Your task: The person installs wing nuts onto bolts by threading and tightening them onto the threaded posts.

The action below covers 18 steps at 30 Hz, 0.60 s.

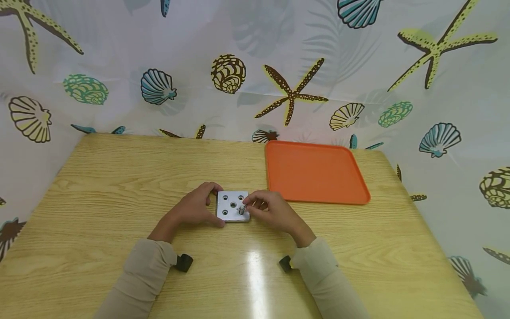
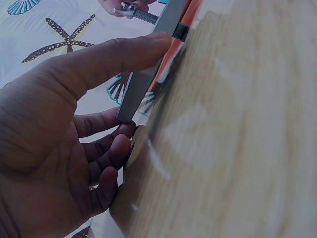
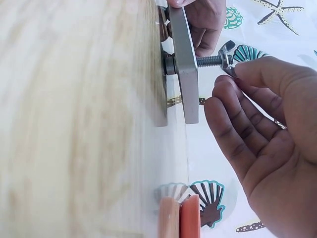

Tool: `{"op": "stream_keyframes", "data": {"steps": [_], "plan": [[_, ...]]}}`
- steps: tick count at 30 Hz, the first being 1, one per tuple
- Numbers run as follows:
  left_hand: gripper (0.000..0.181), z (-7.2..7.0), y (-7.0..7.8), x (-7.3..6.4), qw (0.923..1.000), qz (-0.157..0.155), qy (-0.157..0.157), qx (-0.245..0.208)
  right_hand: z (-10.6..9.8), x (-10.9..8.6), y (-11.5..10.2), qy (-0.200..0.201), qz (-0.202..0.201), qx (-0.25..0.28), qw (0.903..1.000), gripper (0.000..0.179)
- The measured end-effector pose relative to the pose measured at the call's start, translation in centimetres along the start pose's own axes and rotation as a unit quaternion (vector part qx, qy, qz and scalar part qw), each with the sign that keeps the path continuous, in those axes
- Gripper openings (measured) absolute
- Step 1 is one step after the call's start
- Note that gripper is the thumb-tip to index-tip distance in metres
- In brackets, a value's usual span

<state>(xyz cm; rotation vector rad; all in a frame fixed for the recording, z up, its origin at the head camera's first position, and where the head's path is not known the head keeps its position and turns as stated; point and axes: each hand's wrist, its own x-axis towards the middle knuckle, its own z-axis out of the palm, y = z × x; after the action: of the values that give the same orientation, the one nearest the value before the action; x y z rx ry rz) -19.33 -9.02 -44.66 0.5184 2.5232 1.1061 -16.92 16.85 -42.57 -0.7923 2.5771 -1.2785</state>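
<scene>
1. Here's my left hand point(image 1: 193, 207), gripping the square silver metal plate point(image 1: 233, 212) by its left corners; it sits right between my hands!
2. My right hand point(image 1: 276, 213) pinches a silver metal wing nut point(image 3: 227, 60) on an upright threaded metal bolt point(image 3: 209, 61), near-right corner.
3. Beyond it lies a rectangular orange tray point(image 1: 316, 173) on the pale wood-grain table point(image 1: 223, 270).

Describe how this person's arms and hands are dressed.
Both arms wear plain, creased beige sleeves: left sleeve, right sleeve. A small black block juts from the inner side of each cuff: left block, right block. The left hand and right hand are bare, with no gloves or rings showing.
</scene>
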Motion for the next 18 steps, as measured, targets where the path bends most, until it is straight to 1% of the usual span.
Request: {"op": "stream_keyframes", "data": {"steps": [18], "plan": [[0.085, 0.14, -0.18, 0.08, 1.0, 0.002, 0.003, 0.003, -0.05, -0.04, -0.05, 0.001, 0.006, 0.003, 1.0, 0.009]]}}
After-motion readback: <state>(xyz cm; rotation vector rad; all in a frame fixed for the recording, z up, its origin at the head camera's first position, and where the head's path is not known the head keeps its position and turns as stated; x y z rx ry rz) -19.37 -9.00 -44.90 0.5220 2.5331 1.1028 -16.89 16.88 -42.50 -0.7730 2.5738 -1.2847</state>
